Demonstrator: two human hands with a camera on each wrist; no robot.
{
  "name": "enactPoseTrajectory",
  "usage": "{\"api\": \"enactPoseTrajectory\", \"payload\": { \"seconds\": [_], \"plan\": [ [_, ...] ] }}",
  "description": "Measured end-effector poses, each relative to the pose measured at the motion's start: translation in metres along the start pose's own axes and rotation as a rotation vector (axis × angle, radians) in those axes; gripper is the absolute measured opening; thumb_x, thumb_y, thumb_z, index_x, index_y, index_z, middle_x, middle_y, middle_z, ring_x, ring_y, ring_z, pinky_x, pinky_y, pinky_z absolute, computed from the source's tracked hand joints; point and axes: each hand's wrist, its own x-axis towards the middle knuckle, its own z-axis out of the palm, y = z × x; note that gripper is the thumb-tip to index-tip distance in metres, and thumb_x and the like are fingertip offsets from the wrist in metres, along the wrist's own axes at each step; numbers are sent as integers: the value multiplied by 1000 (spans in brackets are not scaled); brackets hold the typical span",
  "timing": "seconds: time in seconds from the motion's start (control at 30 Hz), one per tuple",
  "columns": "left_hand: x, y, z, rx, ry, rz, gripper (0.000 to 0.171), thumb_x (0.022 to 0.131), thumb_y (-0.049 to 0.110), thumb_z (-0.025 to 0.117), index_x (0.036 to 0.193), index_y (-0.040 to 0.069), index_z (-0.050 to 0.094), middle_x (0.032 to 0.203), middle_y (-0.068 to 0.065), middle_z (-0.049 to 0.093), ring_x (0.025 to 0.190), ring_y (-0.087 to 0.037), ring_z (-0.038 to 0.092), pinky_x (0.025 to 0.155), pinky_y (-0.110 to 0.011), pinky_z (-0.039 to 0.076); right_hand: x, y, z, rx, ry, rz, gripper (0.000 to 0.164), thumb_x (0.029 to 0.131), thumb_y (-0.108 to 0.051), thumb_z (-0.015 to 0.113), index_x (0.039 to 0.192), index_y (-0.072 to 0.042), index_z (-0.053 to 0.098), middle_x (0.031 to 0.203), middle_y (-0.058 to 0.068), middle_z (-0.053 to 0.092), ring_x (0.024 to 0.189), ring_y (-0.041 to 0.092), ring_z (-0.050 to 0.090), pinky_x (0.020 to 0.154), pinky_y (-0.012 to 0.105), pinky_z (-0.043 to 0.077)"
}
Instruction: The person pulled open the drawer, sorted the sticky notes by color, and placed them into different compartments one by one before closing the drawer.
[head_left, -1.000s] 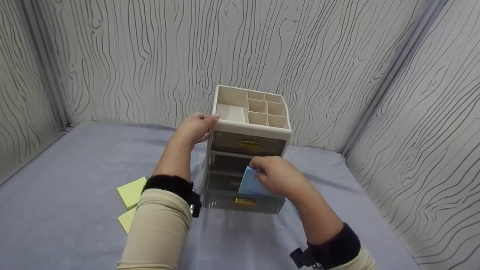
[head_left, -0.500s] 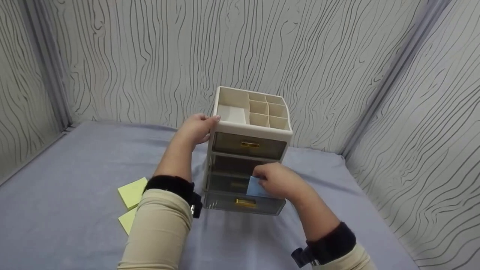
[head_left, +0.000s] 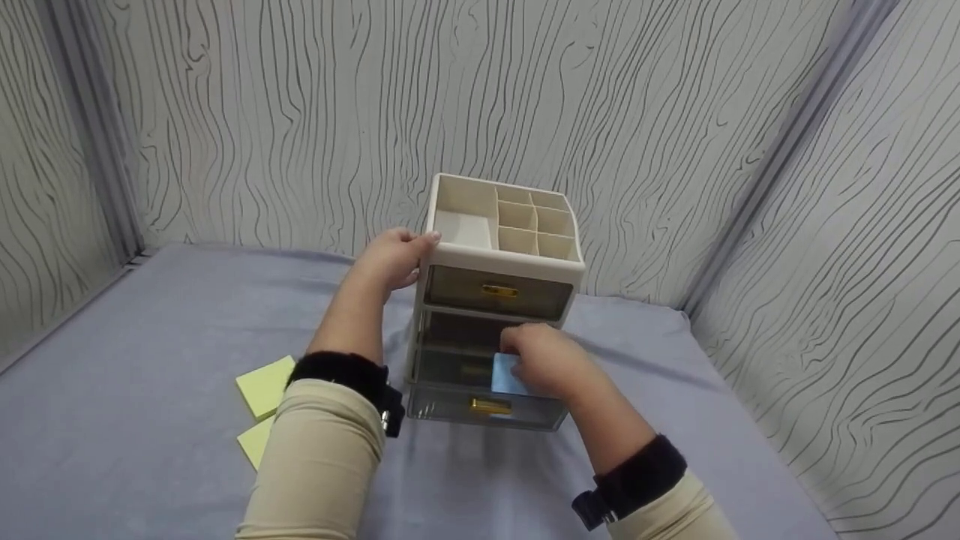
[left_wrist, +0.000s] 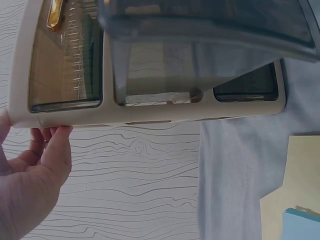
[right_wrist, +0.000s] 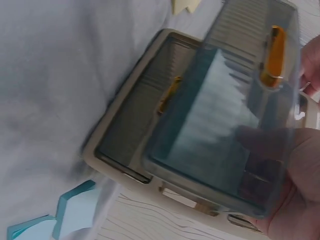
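Blue paper pad (head_left: 505,376) lowered, right hand (head_left: 551,358) pinching it in translucent drawer (head_left: 446,405), left hand (head_left: 390,259) gripping plastic cabinet (head_left: 504,258)

The space is enclosed on three visible sides by a back wall (head_left: 480,90), a left wall (head_left: 45,187) and a right wall (head_left: 847,300), all covered in off-white sheeting printed with wavy, dark wood-grain lines. The two corners are marked by greyish-lavender strips, one at the left (head_left: 94,135) and one at the right (head_left: 780,165). Between the walls a table (head_left: 135,427) is draped in a pale lavender-grey cloth (head_left: 187,307), by which slight creases are shown. Soft shadows are cast across the cloth under muted light. In the left wrist view, the printed lines are seen running sideways beside the cloth.
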Motion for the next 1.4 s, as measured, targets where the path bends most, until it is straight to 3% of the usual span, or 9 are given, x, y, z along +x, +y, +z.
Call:
{"api": "enactPoseTrajectory", "payload": {
  "seconds": [0.2,0.4,0.73,0.97,1.13,1.3,1.4],
  "plan": [
    [-1,0,1,-30,0,-24,41,91,40,52,114,6,51,118,-9,51,114,-21,47,93,-30,44,4,0,9,19,-58,50,13,71,-1,62,74,-12,57,69,-2,53,66,17,49,63,35,44],
    [-1,0,1,-19,7,-10,43,91,41,52,116,6,51,119,-9,51,114,-22,47,92,-31,44,8,-1,13,-48,-73,66,9,72,-4,62,74,-12,59,70,-2,55,66,18,50,62,37,45],
    [0,1,1,6,4,-1,44,90,41,53,115,5,52,119,-10,52,113,-22,48,89,-29,46,7,-2,17,-108,-26,109,10,72,-7,63,67,-14,58,69,-2,52,62,18,47,60,38,44],
    [2,-1,-1,9,0,3,45,90,42,52,116,5,51,120,-9,51,113,-22,47,90,-29,46,7,3,16,-65,24,82,20,78,-23,68,69,-13,53,69,0,48,64,19,48,62,39,43],
    [3,-3,-2,8,12,4,45,90,42,52,118,5,51,121,-9,51,114,-22,48,90,-29,46,2,14,5,-35,190,32,22,84,-29,64,71,-14,53,72,-2,46,63,17,47,61,36,43],
    [2,-3,-1,12,20,7,47,90,43,52,119,6,51,121,-9,52,114,-22,48,89,-29,46,-11,37,-1,-90,599,-21,31,86,-29,59,61,-16,48,61,-4,43,52,13,39,46,30,35],
    [3,-2,0,14,14,6,47,90,44,52,119,7,51,121,-9,52,114,-21,48,90,-29,46,-17,54,1,-82,791,57,33,86,-25,59,58,-14,47,56,-2,42,49,13,38,43,27,31]
  ]
}}
